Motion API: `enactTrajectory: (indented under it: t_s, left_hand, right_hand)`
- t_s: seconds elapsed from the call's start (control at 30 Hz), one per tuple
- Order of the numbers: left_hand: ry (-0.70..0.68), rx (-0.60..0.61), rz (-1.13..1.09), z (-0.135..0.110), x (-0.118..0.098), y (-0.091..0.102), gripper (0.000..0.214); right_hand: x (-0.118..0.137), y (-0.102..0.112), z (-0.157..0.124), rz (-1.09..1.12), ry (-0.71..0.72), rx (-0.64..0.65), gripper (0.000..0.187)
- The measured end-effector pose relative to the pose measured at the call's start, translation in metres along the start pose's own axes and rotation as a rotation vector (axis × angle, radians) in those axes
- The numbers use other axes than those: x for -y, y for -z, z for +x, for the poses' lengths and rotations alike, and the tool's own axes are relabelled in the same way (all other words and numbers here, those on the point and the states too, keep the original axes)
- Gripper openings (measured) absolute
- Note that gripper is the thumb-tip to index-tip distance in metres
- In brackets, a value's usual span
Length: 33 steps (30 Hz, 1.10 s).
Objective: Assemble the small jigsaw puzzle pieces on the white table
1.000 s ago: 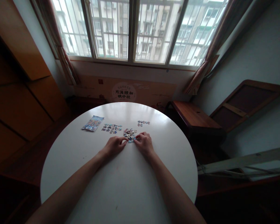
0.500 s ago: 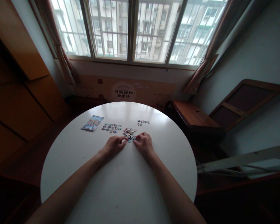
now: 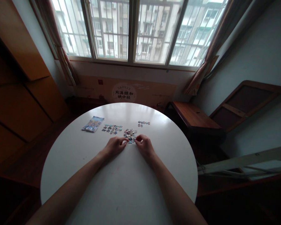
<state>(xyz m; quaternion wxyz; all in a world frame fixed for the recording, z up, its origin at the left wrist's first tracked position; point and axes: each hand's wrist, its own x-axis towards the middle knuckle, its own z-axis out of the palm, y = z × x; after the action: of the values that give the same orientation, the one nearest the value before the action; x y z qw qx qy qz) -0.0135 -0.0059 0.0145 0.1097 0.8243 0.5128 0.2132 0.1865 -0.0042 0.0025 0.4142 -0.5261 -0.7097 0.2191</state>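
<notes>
A small heap of loose jigsaw pieces [image 3: 130, 134] lies near the middle of a round white table [image 3: 121, 181]. My left hand [image 3: 114, 146] rests on the table just left of the heap, fingers curled, its fingertips pinching at the heap's near edge. My right hand [image 3: 144, 145] sits just right of the heap, fingers bent, thumb and forefinger pinched on a piece at the heap's edge. What each pinch holds is too small to name for sure.
A partly joined patch of pieces [image 3: 111, 128] lies left of the heap, a smaller strip [image 3: 143, 123] at the back right. A printed packet [image 3: 93, 123] lies further left. A wooden bench [image 3: 193, 117] stands right of the table, below a barred window [image 3: 133, 31].
My right hand has shifted slightly left and nearer the heap. My left hand stays in place. The view has barely moved.
</notes>
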Motion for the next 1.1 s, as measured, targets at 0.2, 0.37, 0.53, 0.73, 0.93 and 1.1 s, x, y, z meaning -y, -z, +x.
enactTrajectory:
  t_s: [0.2,0.37,0.53,0.73,0.93,1.1]
  left_hand:
    - [-0.046,-0.036,-0.034,0.000,0.003,-0.002,0.025]
    - [-0.072,-0.117,-0.079,0.000,0.003,-0.002,0.027]
    - [-0.113,-0.156,-0.090,-0.001,0.001,-0.007,0.024]
    - [-0.151,-0.160,-0.141,-0.002,0.001,-0.008,0.019]
    - [-0.176,-0.149,-0.175,-0.003,-0.003,-0.005,0.018]
    - [-0.184,-0.149,-0.165,-0.002,-0.002,-0.006,0.018]
  right_hand:
    - [0.004,-0.008,0.004,0.503,-0.097,0.060,0.027]
    - [0.004,-0.011,0.004,0.590,-0.146,0.102,0.035]
    - [0.004,-0.010,0.004,0.627,-0.156,0.133,0.037]
    - [0.003,-0.014,0.003,0.667,-0.138,0.170,0.033]
    - [-0.004,-0.019,0.004,0.596,-0.121,0.145,0.020]
    - [-0.006,-0.020,0.004,0.535,-0.101,0.136,0.017]
